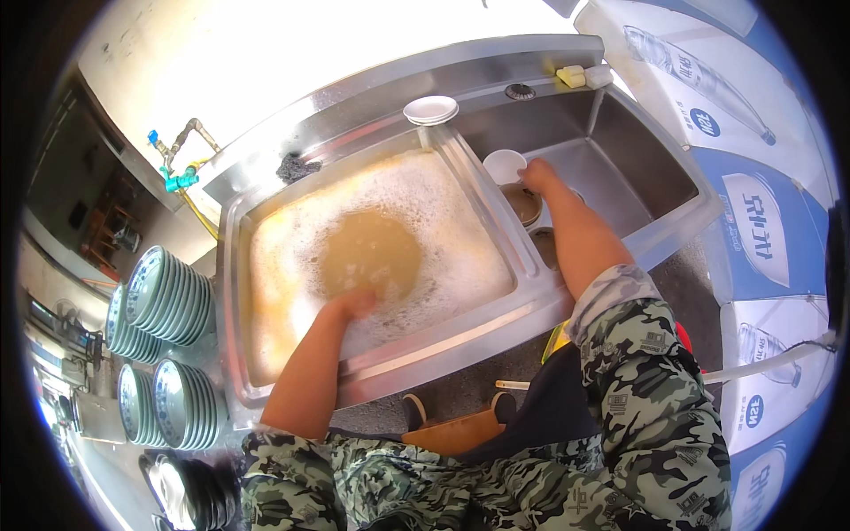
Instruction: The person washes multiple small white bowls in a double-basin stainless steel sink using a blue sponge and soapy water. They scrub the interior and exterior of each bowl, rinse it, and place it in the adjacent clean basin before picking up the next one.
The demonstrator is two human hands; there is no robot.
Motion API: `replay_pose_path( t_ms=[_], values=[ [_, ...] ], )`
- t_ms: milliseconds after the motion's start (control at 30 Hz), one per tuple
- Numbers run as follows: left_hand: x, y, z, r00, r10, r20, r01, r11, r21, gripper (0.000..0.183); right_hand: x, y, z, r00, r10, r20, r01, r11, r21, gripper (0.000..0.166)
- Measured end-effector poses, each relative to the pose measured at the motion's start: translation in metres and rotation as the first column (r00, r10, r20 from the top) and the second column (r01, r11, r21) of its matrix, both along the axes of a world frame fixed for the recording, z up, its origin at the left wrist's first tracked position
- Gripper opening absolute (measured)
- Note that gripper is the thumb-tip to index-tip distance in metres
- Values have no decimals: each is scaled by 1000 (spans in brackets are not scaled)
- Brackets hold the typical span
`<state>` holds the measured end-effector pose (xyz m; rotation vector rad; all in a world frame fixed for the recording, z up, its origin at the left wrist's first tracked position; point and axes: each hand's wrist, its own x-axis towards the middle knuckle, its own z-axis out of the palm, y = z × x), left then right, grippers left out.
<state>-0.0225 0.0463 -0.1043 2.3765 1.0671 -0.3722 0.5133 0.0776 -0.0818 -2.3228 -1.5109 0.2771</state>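
Suds and cloudy water (pixel 372 255) fill the left basin of a stainless steel double sink (pixel 488 192). My left hand (pixel 358 302) dips into the water near its front side; the fingertips are blurred and partly under, so whether they hold anything is hidden. Over the right basin (pixel 614 166), my right hand (pixel 541 176) grips the rim of a small white dish (pixel 505 166). Just below that dish, brown-looking bowls (pixel 522 202) stand in the basin, partly covered by my right forearm.
Small white dishes (pixel 431 109) are stacked on the sink's back ledge. A dark scouring pad (pixel 297 168) and yellow sponge (pixel 571 76) lie there too. Stacked patterned plates (pixel 189 405) stand at left, below a teal-handled tap (pixel 180 180). A printed umbrella (pixel 750 219) borders the right.
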Motion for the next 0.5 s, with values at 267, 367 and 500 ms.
replay_pose_path(
  t_ms=[267,367,500],
  values=[
    [4,-14,25,870,311,382,-408,890,204,28,-49,-16,39,864,-62,-500,75,997,6,69],
    [9,-5,36,810,389,438,-499,850,168,26,-51,-7,40,980,-82,-182,142,928,344,60],
    [17,-21,66,534,672,514,-726,675,-128,21,-145,-36,111,960,271,-65,-182,787,589,47]
  ],
)
